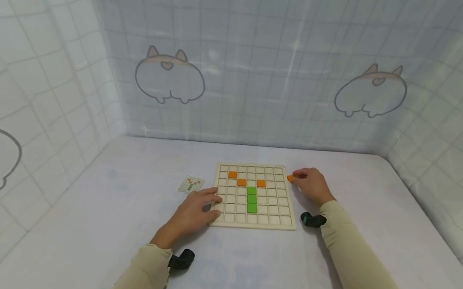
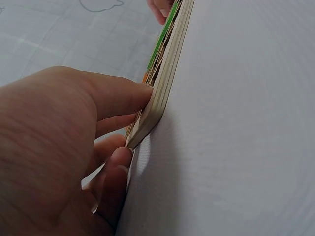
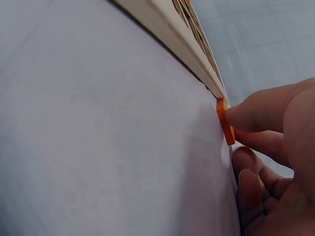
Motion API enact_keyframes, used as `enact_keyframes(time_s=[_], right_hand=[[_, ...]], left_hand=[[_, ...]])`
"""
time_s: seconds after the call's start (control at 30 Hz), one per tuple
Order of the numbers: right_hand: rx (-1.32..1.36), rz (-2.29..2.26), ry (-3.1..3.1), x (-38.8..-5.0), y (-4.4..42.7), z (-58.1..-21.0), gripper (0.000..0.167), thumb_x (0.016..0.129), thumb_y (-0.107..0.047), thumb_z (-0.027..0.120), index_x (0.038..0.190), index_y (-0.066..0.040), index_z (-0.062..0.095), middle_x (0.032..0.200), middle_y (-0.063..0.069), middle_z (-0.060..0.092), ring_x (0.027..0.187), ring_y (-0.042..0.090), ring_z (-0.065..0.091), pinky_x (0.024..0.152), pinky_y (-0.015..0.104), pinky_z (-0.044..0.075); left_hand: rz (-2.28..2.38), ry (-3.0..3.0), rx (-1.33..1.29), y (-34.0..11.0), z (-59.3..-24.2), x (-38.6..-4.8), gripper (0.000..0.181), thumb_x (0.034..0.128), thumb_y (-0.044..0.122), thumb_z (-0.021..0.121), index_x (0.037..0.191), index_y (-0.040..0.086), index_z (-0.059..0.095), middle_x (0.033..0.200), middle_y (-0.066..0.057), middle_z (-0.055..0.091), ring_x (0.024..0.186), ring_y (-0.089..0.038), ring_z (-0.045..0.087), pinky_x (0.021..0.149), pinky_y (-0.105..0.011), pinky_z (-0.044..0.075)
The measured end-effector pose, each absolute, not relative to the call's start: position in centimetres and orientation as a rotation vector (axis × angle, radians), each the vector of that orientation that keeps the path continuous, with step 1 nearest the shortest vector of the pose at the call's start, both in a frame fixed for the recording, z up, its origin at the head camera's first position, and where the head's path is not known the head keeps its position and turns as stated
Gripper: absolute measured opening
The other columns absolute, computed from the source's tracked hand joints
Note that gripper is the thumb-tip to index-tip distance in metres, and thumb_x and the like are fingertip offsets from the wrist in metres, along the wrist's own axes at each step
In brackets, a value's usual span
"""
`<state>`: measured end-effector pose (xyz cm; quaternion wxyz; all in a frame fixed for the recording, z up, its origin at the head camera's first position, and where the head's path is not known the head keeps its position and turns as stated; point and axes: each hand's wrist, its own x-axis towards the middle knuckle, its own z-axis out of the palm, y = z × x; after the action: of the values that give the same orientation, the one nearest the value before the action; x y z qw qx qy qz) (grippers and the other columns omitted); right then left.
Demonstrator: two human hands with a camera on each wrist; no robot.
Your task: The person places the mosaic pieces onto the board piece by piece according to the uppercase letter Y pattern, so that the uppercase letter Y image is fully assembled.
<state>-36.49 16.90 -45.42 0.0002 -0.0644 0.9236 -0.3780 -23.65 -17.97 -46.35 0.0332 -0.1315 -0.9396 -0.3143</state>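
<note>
A pale wooden grid board point(image 1: 228, 217) lies on the table, with three orange square tiles point(image 1: 233, 175) and a column of three green tiles point(image 1: 252, 199) in its cells. My right hand point(image 1: 313, 184) pinches another orange tile point(image 3: 225, 122) between thumb and fingertip, just off the board's right edge near the far corner. At the opposite side, my left hand point(image 1: 195, 212) rests with its thumb and fingertips against the board's left edge point(image 2: 160, 93). Its fingers look relaxed and lightly bent. Beyond that hand lies a small pattern card point(image 1: 191, 184) showing a coloured grid.
White cloth covers the table point(image 1: 145, 162). Tile-patterned sheets with animal drawings hang at the back point(image 1: 264, 95) and on both sides. A black wrist device point(image 1: 183, 259) sits at the left cuff, and another point(image 1: 313, 219) at the right.
</note>
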Motion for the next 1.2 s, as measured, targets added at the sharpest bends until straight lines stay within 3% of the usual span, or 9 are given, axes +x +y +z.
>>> enact_keyframes(time_s=[0.33, 0.77, 0.87, 1.1, 1.2], right_hand=[[-0.175, -1.250, 2.910, -36.41, 17.07, -45.55, 0.029, 0.094, -0.016, 0.064, 0.117, 0.001, 0.060, 0.119, 0.020, 0.062, 0.107, 0.034, 0.057, 0.092, 0.047, 0.047], [-0.143, -1.394, 2.862, -36.15, 16.93, -45.40, 0.024, 0.096, -0.014, 0.062, 0.116, -0.001, 0.064, 0.118, 0.018, 0.064, 0.107, 0.032, 0.057, 0.092, 0.044, 0.046], [-0.154, -1.469, 2.834, -36.21, 17.01, -45.42, 0.025, 0.096, -0.013, 0.061, 0.118, -0.001, 0.064, 0.119, 0.017, 0.064, 0.107, 0.030, 0.057, 0.090, 0.041, 0.046], [-0.092, -1.784, 2.608, -36.50, 17.69, -45.12, 0.033, 0.098, -0.016, 0.061, 0.128, -0.003, 0.066, 0.118, 0.014, 0.067, 0.094, 0.025, 0.065, 0.073, 0.027, 0.053], [-0.063, -1.835, 2.531, -36.45, 17.66, -44.97, 0.033, 0.099, -0.017, 0.062, 0.128, -0.003, 0.066, 0.123, 0.015, 0.066, 0.098, 0.023, 0.067, 0.074, 0.025, 0.055]], left_hand=[[-0.966, -2.883, -0.428, -18.07, -46.18, -23.75, 0.035, 0.0938, 0.024, 0.069, 0.127, 0.015, 0.069, 0.153, 0.000, 0.047, 0.144, -0.035, 0.034, 0.114, -0.057, 0.026], [-0.993, -2.894, -0.418, -18.08, -46.13, -23.64, 0.034, 0.0939, 0.023, 0.069, 0.127, 0.015, 0.069, 0.153, -0.001, 0.046, 0.144, -0.037, 0.032, 0.113, -0.057, 0.027], [-0.986, -2.897, -0.409, -18.10, -46.17, -23.66, 0.035, 0.0938, 0.024, 0.069, 0.128, 0.015, 0.069, 0.153, -0.001, 0.046, 0.144, -0.037, 0.032, 0.113, -0.057, 0.027], [-0.971, -2.907, -0.383, -18.14, -46.37, -23.77, 0.035, 0.0936, 0.026, 0.070, 0.128, 0.017, 0.069, 0.154, 0.002, 0.045, 0.144, -0.034, 0.033, 0.113, -0.055, 0.029], [-0.972, -2.910, -0.376, -18.06, -46.43, -23.73, 0.035, 0.0933, 0.027, 0.070, 0.127, 0.017, 0.069, 0.154, 0.003, 0.045, 0.143, -0.033, 0.034, 0.112, -0.054, 0.031]])
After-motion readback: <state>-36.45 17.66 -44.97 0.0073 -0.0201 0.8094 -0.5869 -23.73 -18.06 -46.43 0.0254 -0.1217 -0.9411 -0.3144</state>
